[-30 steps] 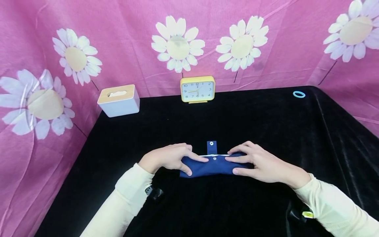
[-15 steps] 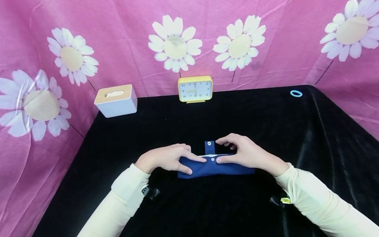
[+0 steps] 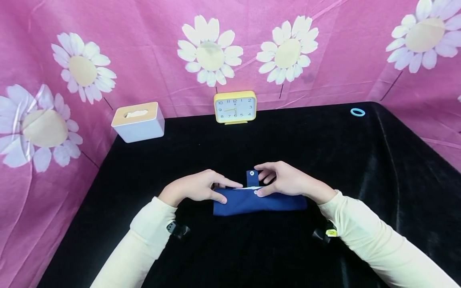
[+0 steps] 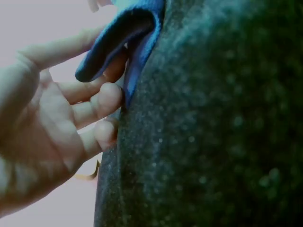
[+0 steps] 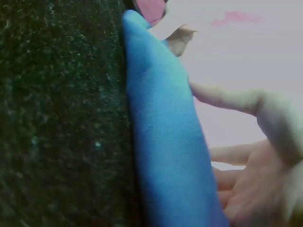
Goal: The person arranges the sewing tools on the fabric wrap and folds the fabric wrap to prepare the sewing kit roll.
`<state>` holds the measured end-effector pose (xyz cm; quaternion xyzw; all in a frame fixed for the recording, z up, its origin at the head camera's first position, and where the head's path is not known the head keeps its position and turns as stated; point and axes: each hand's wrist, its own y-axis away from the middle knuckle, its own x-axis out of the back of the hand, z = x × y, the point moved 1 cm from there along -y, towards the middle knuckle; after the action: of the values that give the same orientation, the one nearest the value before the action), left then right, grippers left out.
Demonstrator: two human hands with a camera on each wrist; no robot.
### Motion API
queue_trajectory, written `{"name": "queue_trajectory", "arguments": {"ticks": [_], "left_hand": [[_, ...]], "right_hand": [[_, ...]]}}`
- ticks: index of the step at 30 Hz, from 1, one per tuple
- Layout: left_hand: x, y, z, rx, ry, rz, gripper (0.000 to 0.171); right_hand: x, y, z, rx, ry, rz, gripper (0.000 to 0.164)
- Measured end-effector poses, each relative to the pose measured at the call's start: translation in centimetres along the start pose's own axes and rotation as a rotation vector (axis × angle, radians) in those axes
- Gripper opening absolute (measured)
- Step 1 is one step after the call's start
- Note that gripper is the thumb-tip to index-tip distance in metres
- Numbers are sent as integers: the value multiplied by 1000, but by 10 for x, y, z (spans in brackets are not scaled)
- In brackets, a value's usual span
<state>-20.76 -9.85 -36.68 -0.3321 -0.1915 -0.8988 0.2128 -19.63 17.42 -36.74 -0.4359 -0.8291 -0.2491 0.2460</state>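
Note:
A navy cloth pouch (image 3: 234,204) lies lengthwise on the black cloth, with white showing along its far edge. From that edge a narrow tab (image 3: 253,180) with a metal snap points away; a second snap sits on the pouch front. My left hand (image 3: 196,186) grips the pouch's left part, thumb on the front and fingers behind. In the left wrist view those fingers curl behind the folded end of the pouch (image 4: 136,66). My right hand (image 3: 288,180) rests its thumb beside the front snap, and its index fingertip reaches the tab's tip. The right wrist view shows the pouch's rounded side (image 5: 165,127).
At the back left stands a white tissue box (image 3: 142,128) with a wooden lid. A yellow clock (image 3: 235,108) stands at the back centre. On the far right lies a light blue ring (image 3: 357,112). A pink flowered curtain (image 3: 151,60) hangs behind the table.
My right hand has slid left from the pouch's right part to the snap and tab. My left index finger has moved from the pouch front up to its far edge.

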Motion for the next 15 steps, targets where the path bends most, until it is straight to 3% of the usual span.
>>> {"name": "queue_trajectory", "arguments": {"ticks": [8, 15], "left_hand": [[2, -1, -2, 87, 24, 26, 49], [0, -4, -4, 117, 53, 30, 48]], "right_hand": [[-5, -4, 3, -52, -183, 18, 81], [-6, -4, 8, -46, -217, 3, 75]]}}
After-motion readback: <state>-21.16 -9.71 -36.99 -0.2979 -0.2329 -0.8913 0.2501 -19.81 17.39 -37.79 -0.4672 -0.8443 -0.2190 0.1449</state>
